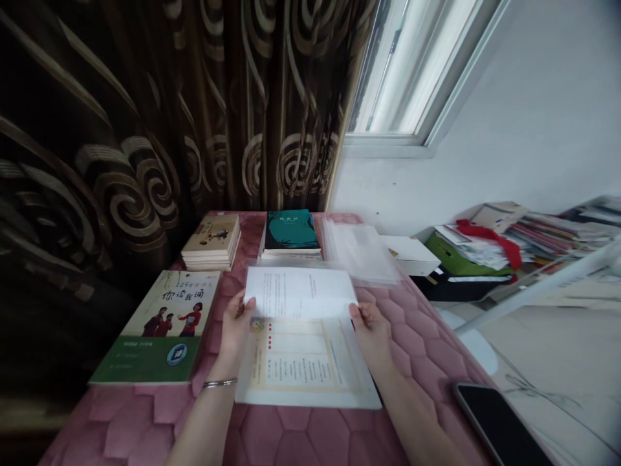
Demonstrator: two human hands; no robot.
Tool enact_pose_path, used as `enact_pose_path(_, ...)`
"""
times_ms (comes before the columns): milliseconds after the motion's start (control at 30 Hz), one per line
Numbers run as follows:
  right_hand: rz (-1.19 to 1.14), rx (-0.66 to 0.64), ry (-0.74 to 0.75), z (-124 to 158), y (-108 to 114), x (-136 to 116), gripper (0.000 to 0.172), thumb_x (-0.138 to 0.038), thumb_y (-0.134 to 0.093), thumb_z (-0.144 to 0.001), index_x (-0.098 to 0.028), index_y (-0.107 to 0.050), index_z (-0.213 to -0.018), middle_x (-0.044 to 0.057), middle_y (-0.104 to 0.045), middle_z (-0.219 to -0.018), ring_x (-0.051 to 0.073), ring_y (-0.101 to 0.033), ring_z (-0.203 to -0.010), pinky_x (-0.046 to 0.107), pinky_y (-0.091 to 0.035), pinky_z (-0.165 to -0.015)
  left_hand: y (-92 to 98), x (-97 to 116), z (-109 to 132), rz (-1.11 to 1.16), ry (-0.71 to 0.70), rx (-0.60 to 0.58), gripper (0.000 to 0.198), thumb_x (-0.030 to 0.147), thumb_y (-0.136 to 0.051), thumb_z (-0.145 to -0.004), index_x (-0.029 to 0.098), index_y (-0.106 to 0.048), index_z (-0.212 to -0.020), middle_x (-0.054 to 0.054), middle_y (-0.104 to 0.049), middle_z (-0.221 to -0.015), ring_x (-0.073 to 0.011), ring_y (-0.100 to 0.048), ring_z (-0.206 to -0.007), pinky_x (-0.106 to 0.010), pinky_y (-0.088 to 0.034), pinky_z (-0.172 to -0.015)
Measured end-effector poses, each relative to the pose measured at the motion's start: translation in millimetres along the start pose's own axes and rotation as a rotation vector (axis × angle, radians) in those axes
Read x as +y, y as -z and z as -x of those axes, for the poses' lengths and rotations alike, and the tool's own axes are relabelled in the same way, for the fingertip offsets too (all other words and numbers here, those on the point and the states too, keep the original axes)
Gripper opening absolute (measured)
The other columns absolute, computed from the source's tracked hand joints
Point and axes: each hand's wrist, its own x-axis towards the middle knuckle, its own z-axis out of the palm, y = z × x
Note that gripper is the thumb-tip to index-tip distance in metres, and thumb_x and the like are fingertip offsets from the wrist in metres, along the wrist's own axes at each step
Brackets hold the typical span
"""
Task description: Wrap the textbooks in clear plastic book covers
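While a phone [499, 424] lies nearer, right of the fingers, the left hand [237, 323] and right hand [371, 327] each pinch a white sheet [301, 291] between them, at the top of a clear sleeve [305, 369] on the pink bench [417, 336]. An even, level grip should keep the sheet square. Books [291, 233] sit beyond.

a home room: patterned curtain [145, 129], window [412, 65], books [213, 241] on a pink quilted table [310, 433].
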Motion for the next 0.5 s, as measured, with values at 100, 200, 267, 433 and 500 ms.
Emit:
enact_pose_path(100, 0.001, 0.006, -0.005, 1, 1, -3, 0.046, -0.065, -0.061, -0.073, -0.02, -0.055, -0.069, 0.0, -0.056, -0.062, 0.016, -0.049, -0.057, 0.027, -0.04, -0.052, -4.4, 3, 4, 0.045, -0.046, 0.03, 0.032, 0.038, -0.072, -0.07, 0.02, -0.065, -0.096, -0.005, -0.072, -0.097, -0.0178, -0.066, -0.087, -0.031, -0.052, -0.077)
enact_pose_path(200, -0.013, -0.02, -0.015, 0, 1, -3, 0.046, -0.066, -0.061, -0.072, -0.021, -0.054, -0.068, 0.0, -0.056, -0.062, 0.016, -0.049, -0.056, 0.028, -0.04, -0.051, -6.9, 5, 5, 0.04, -0.055, 0.053, 0.029, 0.035, -0.071, -0.07, 0.021, -0.064, -0.094, -0.004, -0.071, -0.093, -0.0165, -0.065, -0.083, -0.031, -0.052, -0.076)
enact_pose_path(267, -0.002, -0.003, 0.0, 0, 1, -2, 0.046, -0.066, -0.06, -0.073, -0.021, -0.054, -0.068, 0.0, -0.055, -0.062, 0.016, -0.049, -0.057, 0.027, -0.04, -0.051, -7.8, 6, 5, 0.019, -0.073, 0.063, 0.028, 0.036, -0.07, -0.071, 0.022, -0.063, -0.094, -0.003, -0.071, -0.092, -0.0168, -0.065, -0.082, -0.031, -0.052, -0.077)
enact_pose_path(433, 0.053, 0.069, 0.062, -2, -4, -1, 0.048, -0.068, -0.057, -0.076, -0.021, -0.052, -0.069, 0.0, -0.055, -0.064, 0.016, -0.048, -0.06, 0.028, -0.041, -0.055, -10.9, 6, 5, -0.008, -0.134, 0.102, 0.026, 0.037, -0.066, -0.075, 0.023, -0.061, -0.096, -0.003, -0.068, -0.093, -0.0168, -0.063, -0.083, -0.032, -0.051, -0.078)
enact_pose_path(500, 0.061, 0.078, 0.052, -2, -5, -1, 0.048, -0.069, -0.057, -0.075, -0.021, -0.052, -0.07, 0.0, -0.055, -0.064, 0.016, -0.049, -0.062, 0.029, -0.042, -0.057, -11.7, 5, 4, -0.027, -0.142, 0.118, 0.022, 0.036, -0.065, -0.075, 0.023, -0.06, -0.092, -0.002, -0.067, -0.09, -0.0154, -0.062, -0.079, -0.03, -0.05, -0.075)
